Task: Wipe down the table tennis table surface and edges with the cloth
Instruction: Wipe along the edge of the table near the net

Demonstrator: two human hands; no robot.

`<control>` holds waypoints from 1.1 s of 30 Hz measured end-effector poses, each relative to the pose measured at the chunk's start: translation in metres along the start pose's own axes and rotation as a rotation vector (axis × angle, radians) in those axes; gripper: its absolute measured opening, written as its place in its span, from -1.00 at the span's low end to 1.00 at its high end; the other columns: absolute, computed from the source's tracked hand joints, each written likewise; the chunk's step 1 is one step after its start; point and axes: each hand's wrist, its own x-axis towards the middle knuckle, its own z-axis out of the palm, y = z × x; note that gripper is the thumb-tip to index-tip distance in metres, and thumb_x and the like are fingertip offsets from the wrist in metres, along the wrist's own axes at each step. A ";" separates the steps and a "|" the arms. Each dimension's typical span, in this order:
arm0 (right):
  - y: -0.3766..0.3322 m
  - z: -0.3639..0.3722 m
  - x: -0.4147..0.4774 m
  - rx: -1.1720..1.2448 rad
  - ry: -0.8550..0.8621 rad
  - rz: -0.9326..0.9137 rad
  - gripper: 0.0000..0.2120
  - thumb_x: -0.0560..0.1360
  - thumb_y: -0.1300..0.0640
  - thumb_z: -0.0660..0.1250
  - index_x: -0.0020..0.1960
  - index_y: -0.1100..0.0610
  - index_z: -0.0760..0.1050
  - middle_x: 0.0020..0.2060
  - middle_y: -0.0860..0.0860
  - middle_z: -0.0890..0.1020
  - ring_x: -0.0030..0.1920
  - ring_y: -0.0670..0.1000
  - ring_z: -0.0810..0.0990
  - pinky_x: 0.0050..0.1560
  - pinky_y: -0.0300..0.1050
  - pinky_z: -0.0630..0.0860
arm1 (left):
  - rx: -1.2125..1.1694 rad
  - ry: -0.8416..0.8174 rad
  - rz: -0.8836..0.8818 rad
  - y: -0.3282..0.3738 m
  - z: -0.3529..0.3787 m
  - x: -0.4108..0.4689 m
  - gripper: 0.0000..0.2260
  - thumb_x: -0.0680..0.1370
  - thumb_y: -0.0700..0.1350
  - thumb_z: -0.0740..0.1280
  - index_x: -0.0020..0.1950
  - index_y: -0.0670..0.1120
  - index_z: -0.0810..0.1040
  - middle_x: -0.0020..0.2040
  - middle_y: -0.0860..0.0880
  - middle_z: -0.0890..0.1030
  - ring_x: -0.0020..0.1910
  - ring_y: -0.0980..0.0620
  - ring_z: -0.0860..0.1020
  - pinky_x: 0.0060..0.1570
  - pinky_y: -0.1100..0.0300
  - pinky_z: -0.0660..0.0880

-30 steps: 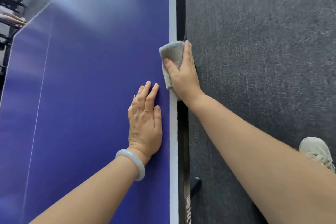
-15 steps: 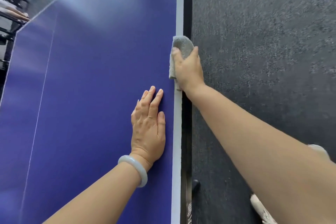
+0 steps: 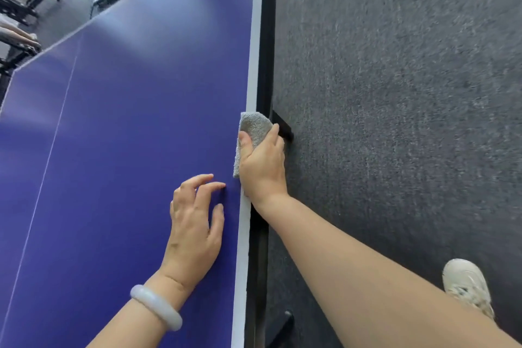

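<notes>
- r hand (image 3: 262, 162) grips the cloth (image 3: 254, 127): thumb on top, fingers bent down over the side. so the cloth is folded over the rim of the table (image 3: 141, 107). i think that lets top & side get rubbed in one go.
- the cloth sits on the white stripe (image 3: 255, 51) at the right rim, just ahead of the l hand (image 3: 195, 223).
- l hand holds nothing. it is loose, fingers a bit bent, on the blue top just beside the stripe. it looks like it props the body up while the other arm reaches. can't tell if the tips touch the top.
- a pale bangle (image 3: 155, 306) is on the l wrist, away from the rim.
- edges: the rim runs straight on from the cloth to the far corner, w/ a black frame (image 3: 267, 51) under it. a black bar (image 3: 285, 130) sticks out from the frame right by the r fingers. they could bump it.
- room: grey carpet (image 3: 395, 93) lies wide on the right, so the arm can slide along the rim. a white shoe (image 3: 466, 285) is low right, well apart from the table.
- the blue top goes wide to the left, w/ a thin line (image 3: 49, 150) down it.
- a long bit of rim lies ahead of the cloth. can't tell which parts are wiped yet.
</notes>
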 end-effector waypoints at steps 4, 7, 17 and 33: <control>-0.001 -0.001 0.002 -0.023 -0.016 -0.024 -0.25 0.64 -0.13 0.14 0.60 0.27 -0.09 0.53 0.19 0.15 0.53 0.16 0.12 0.49 -0.01 0.09 | 0.058 0.060 -0.016 0.006 0.000 0.086 -0.62 0.62 -0.21 0.24 0.45 -0.10 0.40 0.52 -0.03 0.28 0.47 0.02 0.25 0.41 0.14 0.06; -0.003 -0.002 0.002 -0.048 -0.020 -0.060 -0.26 0.64 -0.10 0.15 0.59 0.27 -0.10 0.56 0.18 0.10 0.54 0.14 0.07 0.52 -0.06 -0.02 | 0.012 0.065 -0.120 0.018 0.013 0.146 -0.57 0.68 -0.13 0.15 0.56 -0.05 0.25 0.59 0.00 0.17 0.56 0.04 0.12 0.47 0.06 0.04; -0.029 -0.020 0.061 -0.027 -0.111 -0.282 -0.21 0.63 0.07 0.24 0.59 0.26 -0.22 0.60 0.12 -0.16 0.60 0.02 -0.21 0.58 -0.04 -0.18 | -0.063 0.099 -0.182 0.019 0.028 0.168 -0.56 0.66 -0.02 0.07 0.57 0.06 0.22 0.59 0.09 0.16 0.57 0.12 0.05 0.54 0.04 -0.03; 0.011 -0.011 0.005 0.181 -0.131 -0.172 -0.32 0.63 -0.13 0.12 0.59 -0.06 -0.19 0.60 -0.16 -0.09 0.56 -0.25 -0.14 0.57 -0.16 -0.10 | -0.064 0.101 -0.202 0.022 0.027 0.168 -0.56 0.67 -0.11 0.13 0.57 0.04 0.24 0.58 0.10 0.17 0.57 0.12 0.07 0.54 -0.02 0.01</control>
